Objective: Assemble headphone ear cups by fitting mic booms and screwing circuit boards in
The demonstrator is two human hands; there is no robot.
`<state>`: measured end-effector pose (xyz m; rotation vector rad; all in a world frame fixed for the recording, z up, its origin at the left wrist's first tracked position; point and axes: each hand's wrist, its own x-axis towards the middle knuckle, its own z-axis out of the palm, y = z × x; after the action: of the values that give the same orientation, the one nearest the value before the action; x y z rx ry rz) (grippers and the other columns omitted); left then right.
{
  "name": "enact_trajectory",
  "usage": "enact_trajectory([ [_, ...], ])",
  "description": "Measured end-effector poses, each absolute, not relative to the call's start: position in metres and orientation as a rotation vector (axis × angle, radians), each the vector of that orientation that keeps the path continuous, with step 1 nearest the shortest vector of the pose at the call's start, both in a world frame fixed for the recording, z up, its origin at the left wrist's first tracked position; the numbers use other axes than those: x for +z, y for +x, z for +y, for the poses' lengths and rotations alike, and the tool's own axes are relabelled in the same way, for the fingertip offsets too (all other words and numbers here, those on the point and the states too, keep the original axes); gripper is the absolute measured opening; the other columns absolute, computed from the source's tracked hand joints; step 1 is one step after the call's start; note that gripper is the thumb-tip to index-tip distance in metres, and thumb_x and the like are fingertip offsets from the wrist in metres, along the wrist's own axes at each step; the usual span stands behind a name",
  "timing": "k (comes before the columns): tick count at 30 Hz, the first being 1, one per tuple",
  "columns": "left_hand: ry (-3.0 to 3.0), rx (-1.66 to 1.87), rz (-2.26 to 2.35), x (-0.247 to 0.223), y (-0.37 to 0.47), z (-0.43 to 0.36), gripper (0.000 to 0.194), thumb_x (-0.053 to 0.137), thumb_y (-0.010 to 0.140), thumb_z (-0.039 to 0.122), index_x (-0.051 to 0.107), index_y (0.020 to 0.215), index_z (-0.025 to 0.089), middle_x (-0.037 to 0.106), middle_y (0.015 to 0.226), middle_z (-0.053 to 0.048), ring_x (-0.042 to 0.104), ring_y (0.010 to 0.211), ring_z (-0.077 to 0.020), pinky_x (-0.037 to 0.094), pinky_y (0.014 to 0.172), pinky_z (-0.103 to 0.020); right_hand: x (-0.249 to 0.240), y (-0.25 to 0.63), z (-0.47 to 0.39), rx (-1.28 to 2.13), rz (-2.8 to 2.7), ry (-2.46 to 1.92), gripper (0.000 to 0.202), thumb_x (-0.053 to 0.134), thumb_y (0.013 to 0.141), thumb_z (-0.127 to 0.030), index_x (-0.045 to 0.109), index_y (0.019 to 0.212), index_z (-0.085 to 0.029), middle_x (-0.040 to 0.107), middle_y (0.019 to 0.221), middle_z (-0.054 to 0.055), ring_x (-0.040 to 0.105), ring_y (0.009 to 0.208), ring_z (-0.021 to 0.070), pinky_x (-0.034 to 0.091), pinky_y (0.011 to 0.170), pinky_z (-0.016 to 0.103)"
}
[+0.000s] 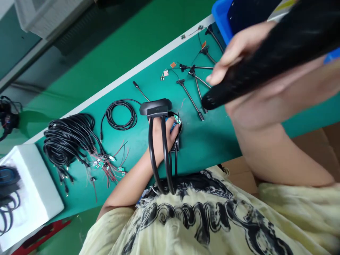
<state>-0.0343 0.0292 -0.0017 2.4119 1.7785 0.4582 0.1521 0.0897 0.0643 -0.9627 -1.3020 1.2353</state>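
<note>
Flanking a black device, its loops toward the shirt, gripped over the desk by the left hand, lie cables and stems. The right hand clutches a long black tool slanting lower-left.

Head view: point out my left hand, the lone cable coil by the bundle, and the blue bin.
Left hand (158, 138): head view, back of the hand.
Cable coil (120, 126): head view, lower strands of the ring.
Blue bin (222, 21): head view, its side wall.

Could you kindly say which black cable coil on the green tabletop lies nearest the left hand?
The single ring-shaped coil; the thicker bundle lies farther away.
</note>
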Motion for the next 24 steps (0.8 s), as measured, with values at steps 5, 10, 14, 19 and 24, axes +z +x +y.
enact_trajectory([
  [5,2.373,0.436,1.805,-0.003,-0.035,0.028,0.030,0.054,0.092,0.040,0.065,0.112,0.019,0.051,0.117,-0.015,0.050,0.112,-0.0308,0.045,0.094,-0.046,0.019,0.179,0.045,1.555,-1.310,-0.946,0.049,0.047,0.089,-0.063,0.044,0.124,-0.029,0.055,0.131,0.009,0.060,0.111,0.0210,0.054,0.091,0.040],
  [10,2.397,0.464,1.780,-0.004,-0.037,0.029,0.030,0.053,0.093,0.039,0.064,0.113,0.019,0.052,0.118,-0.015,0.051,0.112,-0.0298,0.044,0.096,-0.046,-0.010,0.170,0.028,1.764,-1.647,-0.875,0.056,0.034,0.088,-0.071,0.037,0.123,-0.027,0.022,0.158,0.016,0.033,0.142,0.0260,0.044,0.105,0.050],
  [14,2.389,0.462,1.764,-0.003,-0.036,0.030,0.030,0.053,0.093,0.039,0.064,0.112,0.019,0.051,0.122,-0.015,0.049,0.115,-0.0308,0.043,0.097,-0.047,-0.005,0.164,0.030,1.759,-1.730,-0.889,0.056,0.029,0.091,-0.069,0.035,0.126,-0.026,0.017,0.159,0.016,0.027,0.146,0.0262,0.045,0.104,0.048],
  [19,2.333,0.514,1.727,-0.001,-0.035,0.033,0.028,0.053,0.093,0.037,0.064,0.109,0.018,0.053,0.124,-0.015,0.048,0.121,-0.0307,0.044,0.101,-0.046,0.012,0.154,0.035,1.004,-2.086,-1.195,0.053,0.045,0.095,-0.049,0.037,0.136,-0.018,0.046,0.143,0.017,0.045,0.130,0.0288,0.045,0.101,0.047],
  [24,2.407,0.523,1.579,0.015,-0.049,0.025,0.027,0.048,0.095,0.030,0.064,0.114,0.017,0.061,0.125,-0.012,0.052,0.124,-0.0243,0.045,0.105,-0.039,0.017,0.145,0.048,0.428,-2.493,-1.075,0.031,0.042,0.096,-0.030,0.058,0.115,-0.011,0.064,0.115,0.013,0.054,0.107,0.0279,0.045,0.092,0.042],
])
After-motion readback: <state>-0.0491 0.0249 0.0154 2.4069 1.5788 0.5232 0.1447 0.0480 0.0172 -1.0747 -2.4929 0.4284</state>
